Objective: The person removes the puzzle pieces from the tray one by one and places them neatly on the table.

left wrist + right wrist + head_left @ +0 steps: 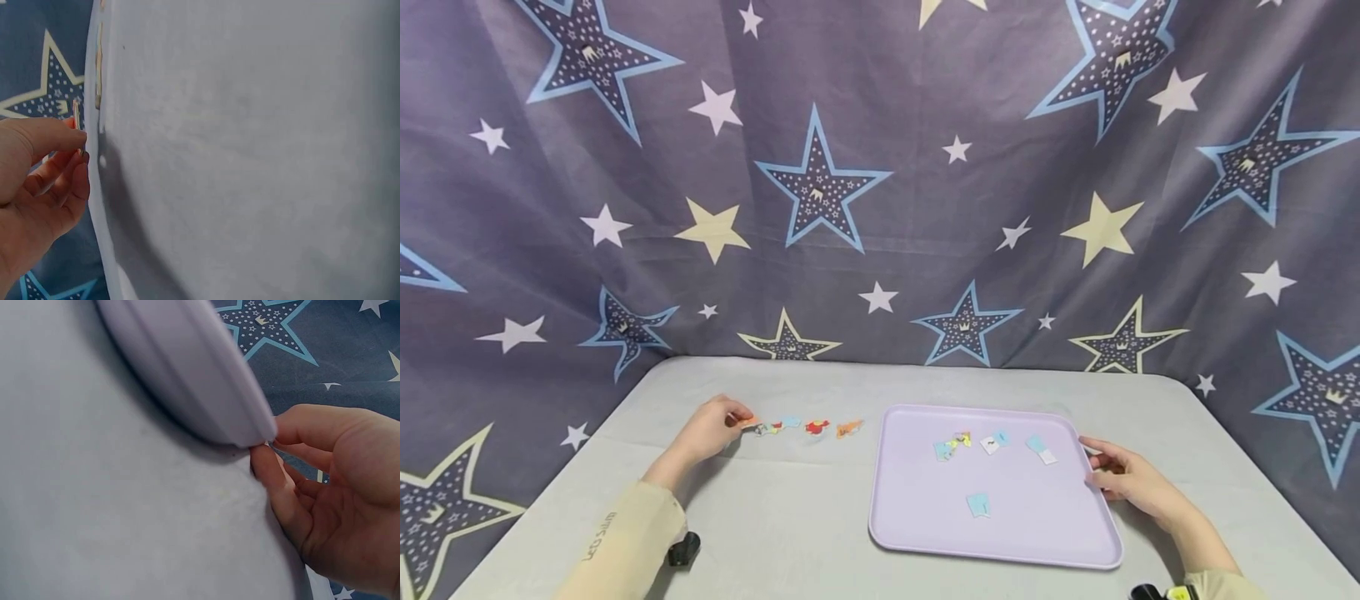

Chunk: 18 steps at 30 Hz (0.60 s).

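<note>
Near the far left part of the table, my left hand point(711, 429) pinches a small flat orange puzzle piece point(749, 422) between thumb and fingertips. The left wrist view shows this piece point(77, 122) edge-on. Just right of that hand lie a blue piece point(792, 422), a red piece point(816, 427) and another orange piece point(850, 428) in a rough row. On the right, my right hand point(1138, 483) holds the right rim of a pale purple tray point(925, 521); in the right wrist view, thumb and fingers meet at the tray's edge point(206, 381).
Inside the tray are a yellow-and-blue cluster point(953, 446), white-and-blue pieces point(992, 442), another blue-and-white piece point(1041, 448) and a lone blue piece point(978, 504). A grey cloth point(775, 517) covers the table. Behind it hangs a star-patterned curtain point(917, 208).
</note>
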Tool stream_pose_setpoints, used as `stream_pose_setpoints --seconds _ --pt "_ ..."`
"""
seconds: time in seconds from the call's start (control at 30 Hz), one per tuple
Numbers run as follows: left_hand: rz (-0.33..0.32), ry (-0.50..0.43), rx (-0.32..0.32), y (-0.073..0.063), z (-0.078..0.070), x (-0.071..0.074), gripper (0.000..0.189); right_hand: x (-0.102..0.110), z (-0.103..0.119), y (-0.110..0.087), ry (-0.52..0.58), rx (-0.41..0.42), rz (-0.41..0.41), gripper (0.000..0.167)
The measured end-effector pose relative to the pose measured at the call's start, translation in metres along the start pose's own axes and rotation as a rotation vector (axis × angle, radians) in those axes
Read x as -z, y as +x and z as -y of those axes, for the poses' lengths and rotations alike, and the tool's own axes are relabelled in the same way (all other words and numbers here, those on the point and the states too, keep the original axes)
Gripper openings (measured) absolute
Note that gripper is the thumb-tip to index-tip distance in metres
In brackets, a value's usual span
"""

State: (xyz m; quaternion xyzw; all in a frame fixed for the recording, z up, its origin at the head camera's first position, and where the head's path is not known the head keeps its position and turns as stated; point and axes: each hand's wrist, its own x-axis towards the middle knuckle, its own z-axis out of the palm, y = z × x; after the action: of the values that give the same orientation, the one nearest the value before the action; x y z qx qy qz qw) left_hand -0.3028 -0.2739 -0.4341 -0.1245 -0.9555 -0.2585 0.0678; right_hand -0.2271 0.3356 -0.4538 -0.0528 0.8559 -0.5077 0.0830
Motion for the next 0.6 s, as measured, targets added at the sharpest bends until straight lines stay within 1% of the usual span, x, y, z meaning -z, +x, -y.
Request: stream_pose_setpoints --seconds 0.1,0.17,0.37,0.4,0.6 --pt "0.001 0.011 0.004 0.0006 0.0044 -0.0004 0.02 -0.0003 -0.0003 0.0006 0.009 -0.009 -0.006 0.067" --pt "-0.002 0.023 0.009 0.0011 0.0061 -0.0011 0.019 0.0 -0.0009 0.0012 0.007 0.007 0.0 0.067" --pt "-0.002 0.054 0.016 0.004 0.011 -0.0033 0.016 0.0 -0.0013 0.0014 0.01 0.004 -0.009 0.066" --pt "-0.001 0.055 0.013 0.0043 0.0112 -0.0034 0.015 -0.0001 -0.0011 0.0011 0.015 -0.005 -0.013 0.067" --pt "0.005 0.071 -0.002 0.0045 0.0084 -0.0037 0.01 -0.0005 -0.001 0.0 0.018 0.007 -0.001 0.066"
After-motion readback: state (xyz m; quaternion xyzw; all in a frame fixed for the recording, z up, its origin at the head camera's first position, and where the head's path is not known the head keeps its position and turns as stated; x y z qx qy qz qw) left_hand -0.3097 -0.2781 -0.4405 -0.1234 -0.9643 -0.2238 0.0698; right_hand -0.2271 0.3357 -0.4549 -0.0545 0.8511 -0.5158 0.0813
